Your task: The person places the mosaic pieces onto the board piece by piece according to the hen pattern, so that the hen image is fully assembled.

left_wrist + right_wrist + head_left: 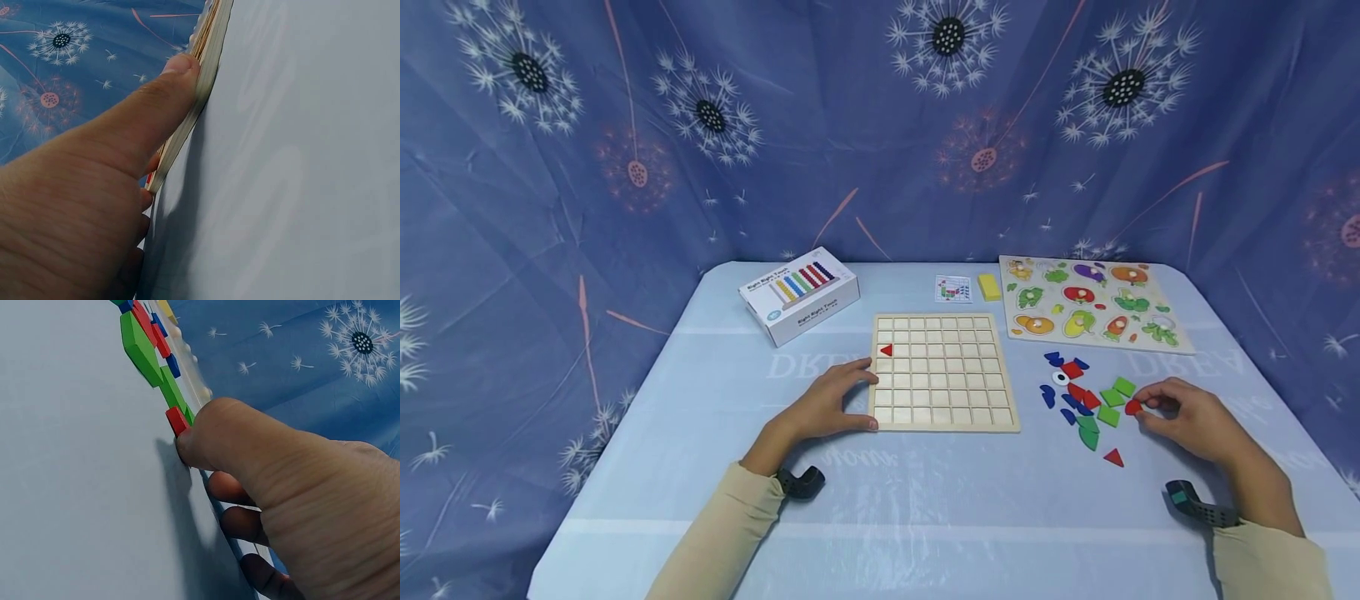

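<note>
A pale wooden grid board (943,373) lies on the table, with a red triangle (887,351) in a cell of its leftmost column. My left hand (829,403) rests at the board's near left corner, thumb and fingertips spread along the edge. In the left wrist view, the left thumb (140,115) presses against the board's side (181,134). Over at the right, my right hand (1187,419) pinches a small red piece (1132,407) between thumb and index finger; its full shape is partly covered. The same red piece (177,420) shows at the right thumb's tip in the right wrist view.
Loose pieces lie right of the board: green squares (1108,415), blue pieces (1048,397), a red triangle (1114,457) and a white ring (1060,378). Behind are a white box (801,296), a pattern card (953,289), a yellow block (989,287) and a vegetable puzzle (1093,304).
</note>
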A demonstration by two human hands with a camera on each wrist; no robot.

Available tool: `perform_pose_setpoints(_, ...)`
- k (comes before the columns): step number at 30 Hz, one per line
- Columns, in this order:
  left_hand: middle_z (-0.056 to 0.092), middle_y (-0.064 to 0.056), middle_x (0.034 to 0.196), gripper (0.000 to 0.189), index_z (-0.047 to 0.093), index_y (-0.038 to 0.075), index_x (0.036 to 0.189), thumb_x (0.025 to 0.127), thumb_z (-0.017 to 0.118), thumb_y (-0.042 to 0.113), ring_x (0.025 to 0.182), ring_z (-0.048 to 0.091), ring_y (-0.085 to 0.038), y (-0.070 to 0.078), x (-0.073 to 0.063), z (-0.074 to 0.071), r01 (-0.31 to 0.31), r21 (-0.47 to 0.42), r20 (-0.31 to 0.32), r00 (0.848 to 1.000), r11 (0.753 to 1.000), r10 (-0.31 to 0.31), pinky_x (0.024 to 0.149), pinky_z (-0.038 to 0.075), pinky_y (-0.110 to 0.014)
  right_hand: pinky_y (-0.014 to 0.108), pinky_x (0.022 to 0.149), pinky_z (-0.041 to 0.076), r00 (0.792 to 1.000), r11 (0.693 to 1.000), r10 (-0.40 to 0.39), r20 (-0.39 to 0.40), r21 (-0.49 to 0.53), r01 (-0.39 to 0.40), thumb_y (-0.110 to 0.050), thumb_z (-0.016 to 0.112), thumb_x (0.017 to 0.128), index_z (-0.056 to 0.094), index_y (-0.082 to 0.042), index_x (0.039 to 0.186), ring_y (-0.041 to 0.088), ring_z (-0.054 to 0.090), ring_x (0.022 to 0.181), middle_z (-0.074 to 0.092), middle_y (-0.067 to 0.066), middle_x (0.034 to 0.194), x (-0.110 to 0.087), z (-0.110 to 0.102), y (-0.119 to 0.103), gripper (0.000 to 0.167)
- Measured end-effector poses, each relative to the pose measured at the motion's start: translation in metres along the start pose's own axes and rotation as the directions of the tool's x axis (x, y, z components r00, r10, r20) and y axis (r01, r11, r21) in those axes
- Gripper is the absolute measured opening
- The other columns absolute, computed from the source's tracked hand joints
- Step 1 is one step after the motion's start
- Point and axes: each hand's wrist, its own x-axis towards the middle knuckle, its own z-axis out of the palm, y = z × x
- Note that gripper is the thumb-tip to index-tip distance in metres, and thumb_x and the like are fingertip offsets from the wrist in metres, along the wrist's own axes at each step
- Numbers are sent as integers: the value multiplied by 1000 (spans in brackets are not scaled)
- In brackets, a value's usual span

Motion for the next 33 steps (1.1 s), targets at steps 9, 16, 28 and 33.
perform_pose_setpoints(9,33,-4,162,72,55,20,140,80,86,46,148,28,-28,0,-3,2,26,1,-9,1000,1000,-26,117,25,-51,3,70,39,1000,1000,-7,3,-2,7,-5,86,74,72,-4,100,14,55,83,64,4,93,4,-6,-3,30)
perform_pose_setpoints(16,34,-5,162,71,56,19,138,79,86,46,147,29,-30,-1,-4,2,14,-6,-23,1000,1000,-14,117,26,-52,1,74,37,992,994,-113,-64,-7,112,0,89,71,72,-5,98,7,52,82,64,2,91,15,-7,-8,33)
perform_pose_setpoints(28,33,-5,162,72,56,19,139,79,86,46,148,29,-29,1,-3,0,19,9,-10,1000,1000,-18,117,25,-50,27,79,54,971,970,-239,5,55,239,-7,86,79,70,-9,101,26,61,90,65,5,95,76,6,-72,27)
perform_pose_setpoints(33,32,-5,162,74,56,19,140,80,85,49,148,27,-29,2,-1,-1,22,5,4,1000,1000,-22,118,24,-51,43,77,55,951,952,-301,76,90,294,-9,83,83,69,-9,104,24,59,92,63,6,101,110,28,-104,25)
